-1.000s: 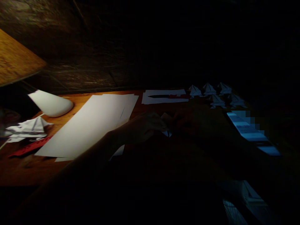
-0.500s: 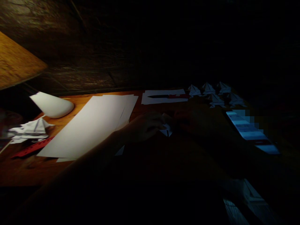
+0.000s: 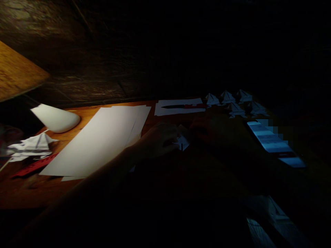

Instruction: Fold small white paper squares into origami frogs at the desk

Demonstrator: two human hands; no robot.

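1. Paper (image 3: pixel 183 142), folded small, sits low over the table (image 3: pixel 23 193), at the middle of the view between the two hands. Its pale facets catch a little light, with one short dark line at the near edge.
2. Left hand (image 3: pixel 159 139): mostly closed, fingers bent and drawn toward the thumb, gripping the left side of the paper. Its outline is dim, so the exact place of each fingertip is hard to make out.
3. Right hand (image 3: pixel 204 129): just right of the paper, in deep shadow. Its fingers look bent, but I cannot tell how far open it is, or whether it touches the paper.
4. Sheets (image 3: pixel 95 141) lie in a loose, overlapping pile to the left; the left forearm crosses in front of their near right part.
5. Slips (image 3: pixel 165 111) lie beyond the hands, with a knife (image 3: pixel 190 106) across them, dark blade pointing left, red handle right.
6. Figures (image 3: pixel 236 109), five of folded white paper, stand in two rows at the far right. Nearer lies a lit phone (image 3: pixel 271 137).
7. Lamp (image 3: pixel 57 119), far left. In front of it, a larger folded piece (image 3: pixel 33 144) sits beside a red strip (image 3: pixel 36 165).
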